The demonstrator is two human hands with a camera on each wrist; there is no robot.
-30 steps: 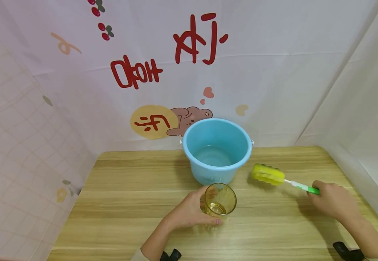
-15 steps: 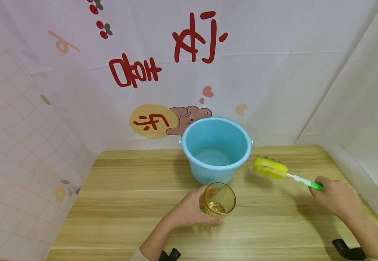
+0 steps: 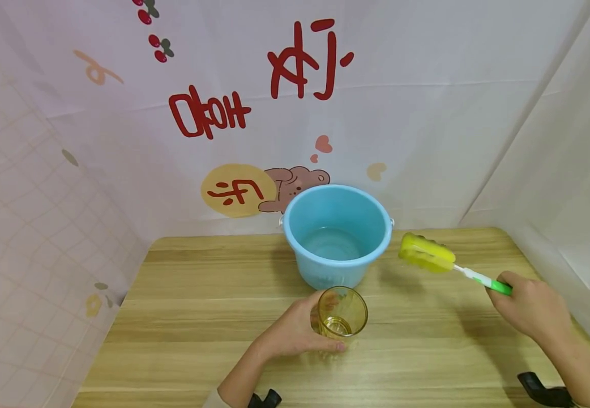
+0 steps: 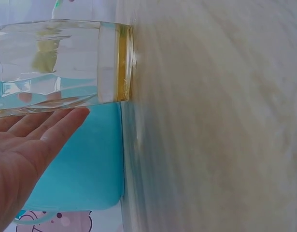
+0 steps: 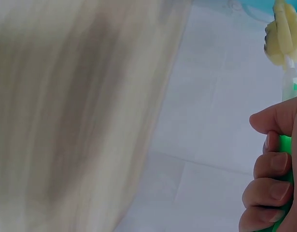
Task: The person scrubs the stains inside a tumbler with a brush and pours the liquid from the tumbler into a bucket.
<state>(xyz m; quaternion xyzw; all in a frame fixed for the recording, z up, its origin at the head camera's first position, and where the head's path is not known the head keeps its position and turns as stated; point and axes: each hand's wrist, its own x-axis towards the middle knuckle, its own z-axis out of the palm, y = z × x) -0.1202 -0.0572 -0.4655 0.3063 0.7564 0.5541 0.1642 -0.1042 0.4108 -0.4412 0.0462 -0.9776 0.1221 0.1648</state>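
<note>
My left hand [image 3: 297, 328] grips an amber-tinted drinking glass [image 3: 343, 311], thumb at the near side and fingers round the far side. Upright on the table, the glass shows its thick base [image 4: 123, 63] against the wood in the left wrist view. Over the right part of the table, my right hand [image 3: 531, 306] holds a sponge bottle brush by its green and white handle [image 3: 486, 280]. The brush's yellow sponge head [image 3: 426, 253] points left and up, raised above the tabletop. In the right wrist view, curled fingers [image 5: 268, 191] wrap the green handle.
A light blue bucket [image 3: 338, 272] with some water in it stands right behind the glass. The wood-grain table [image 3: 198, 323] is backed by a white printed cloth [image 3: 427, 141], which also hangs at both sides.
The brush in my right hand has risen and shifted slightly right, away from the bucket. My left hand and the glass stay in place.
</note>
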